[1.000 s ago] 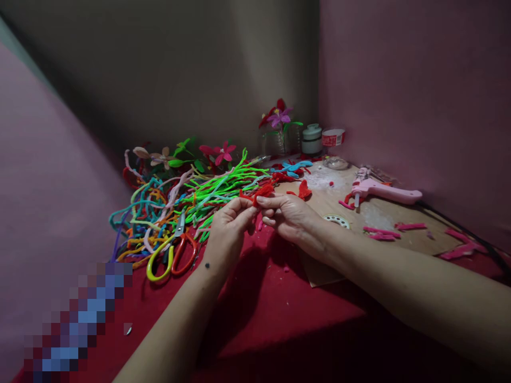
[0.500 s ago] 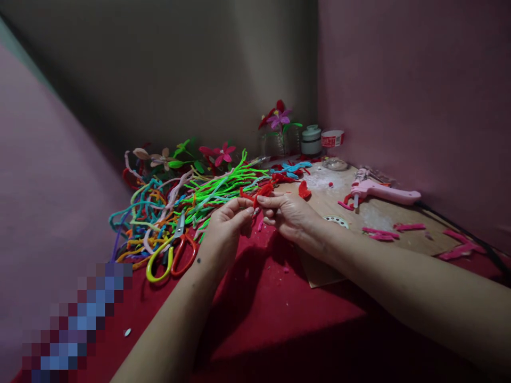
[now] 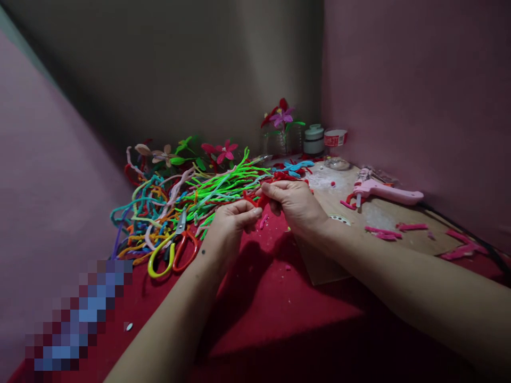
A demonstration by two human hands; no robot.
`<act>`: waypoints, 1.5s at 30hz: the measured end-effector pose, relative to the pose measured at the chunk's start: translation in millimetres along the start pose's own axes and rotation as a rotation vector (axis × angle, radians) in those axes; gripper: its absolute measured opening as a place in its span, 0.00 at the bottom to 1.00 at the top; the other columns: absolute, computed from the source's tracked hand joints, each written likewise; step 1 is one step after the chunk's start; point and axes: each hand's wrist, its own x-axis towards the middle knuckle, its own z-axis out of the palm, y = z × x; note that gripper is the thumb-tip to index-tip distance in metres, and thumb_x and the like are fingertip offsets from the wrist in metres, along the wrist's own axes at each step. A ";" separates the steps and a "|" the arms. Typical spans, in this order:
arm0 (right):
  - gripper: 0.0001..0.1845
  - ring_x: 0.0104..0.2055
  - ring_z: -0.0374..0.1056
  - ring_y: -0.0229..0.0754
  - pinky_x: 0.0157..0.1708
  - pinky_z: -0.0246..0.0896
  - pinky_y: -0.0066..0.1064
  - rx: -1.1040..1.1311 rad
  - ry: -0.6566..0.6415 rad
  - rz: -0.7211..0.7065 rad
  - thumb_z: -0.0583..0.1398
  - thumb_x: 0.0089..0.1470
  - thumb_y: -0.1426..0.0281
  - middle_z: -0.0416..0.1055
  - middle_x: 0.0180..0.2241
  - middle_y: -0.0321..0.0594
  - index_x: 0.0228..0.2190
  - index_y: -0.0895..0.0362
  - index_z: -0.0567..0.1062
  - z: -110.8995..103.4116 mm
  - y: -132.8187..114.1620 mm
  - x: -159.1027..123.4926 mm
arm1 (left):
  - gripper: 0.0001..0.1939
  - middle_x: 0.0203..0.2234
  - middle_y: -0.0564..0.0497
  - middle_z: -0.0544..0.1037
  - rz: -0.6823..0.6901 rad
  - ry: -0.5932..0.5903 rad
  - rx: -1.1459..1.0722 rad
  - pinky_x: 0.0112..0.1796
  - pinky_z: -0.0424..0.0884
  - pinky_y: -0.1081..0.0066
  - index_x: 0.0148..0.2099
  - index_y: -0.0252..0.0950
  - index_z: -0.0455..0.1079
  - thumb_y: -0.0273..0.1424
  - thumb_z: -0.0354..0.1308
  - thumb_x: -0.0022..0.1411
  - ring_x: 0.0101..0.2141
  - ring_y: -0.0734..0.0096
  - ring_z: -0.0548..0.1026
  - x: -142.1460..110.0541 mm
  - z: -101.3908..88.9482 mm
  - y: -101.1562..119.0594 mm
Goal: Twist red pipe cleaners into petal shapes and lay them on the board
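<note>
Between my two hands is a red pipe cleaner (image 3: pixel 261 201), bent into a small shape I cannot fully make out. My left hand (image 3: pixel 235 221) pinches its near end between thumb and forefinger. On the other side my right hand (image 3: pixel 297 205) grips the red piece with thumb and fingers, covering part of it. Behind the hands spreads a pile of green pipe cleaners (image 3: pixel 223 186). Scissors (image 3: pixel 180 236) with one yellow and one red handle lie left of my left wrist.
A pink glue gun (image 3: pixel 389 192) rests on a wooden board (image 3: pixel 411 213) at the right, its cord running along the wall. Pink offcuts (image 3: pixel 383 234) lie there too. Pipe-cleaner flowers (image 3: pixel 281 118), a lidded jar (image 3: pixel 314 139) and a tangle of coloured pipe cleaners (image 3: pixel 139 213) stand behind.
My right hand has rolled inward and now covers more of the red piece. The red petal-like shape seen beside my right hand is now mostly hidden. The view has shifted slightly.
</note>
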 end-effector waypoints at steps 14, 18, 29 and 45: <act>0.15 0.12 0.47 0.28 0.13 0.38 0.25 -0.081 -0.040 -0.012 0.61 0.45 0.63 0.58 0.09 0.31 0.15 0.60 0.71 -7.2 5.3 6.7 | 0.10 0.12 0.59 0.59 -0.128 -0.095 -0.244 0.21 0.56 0.76 0.20 0.33 0.61 0.28 0.60 0.46 0.15 0.82 0.56 1.0 -1.8 -4.3; 0.16 0.13 0.51 0.28 0.14 0.41 0.25 -0.084 -0.091 -0.056 0.60 0.46 0.63 0.61 0.12 0.32 0.16 0.60 0.71 -7.4 5.4 7.0 | 0.10 0.13 0.56 0.63 -0.070 -0.075 -0.175 0.22 0.57 0.75 0.21 0.33 0.62 0.30 0.59 0.50 0.16 0.80 0.60 -0.5 -1.2 -4.6; 0.11 0.14 0.56 0.30 0.14 0.48 0.25 0.106 -0.109 0.185 0.63 0.42 0.68 0.62 0.12 0.33 0.16 0.60 0.68 -3.1 15.8 4.7 | 0.11 0.14 0.55 0.66 0.085 0.018 0.029 0.24 0.58 0.75 0.21 0.33 0.64 0.32 0.57 0.52 0.18 0.79 0.62 -1.1 2.5 -4.0; 0.14 0.15 0.55 0.29 0.16 0.48 0.25 0.036 -0.134 0.079 0.61 0.44 0.63 0.64 0.15 0.33 0.18 0.60 0.67 -1.1 16.2 2.4 | 0.09 0.16 0.56 0.67 0.114 0.105 -0.005 0.24 0.58 0.77 0.25 0.33 0.67 0.33 0.57 0.52 0.19 0.80 0.62 0.4 4.6 -10.1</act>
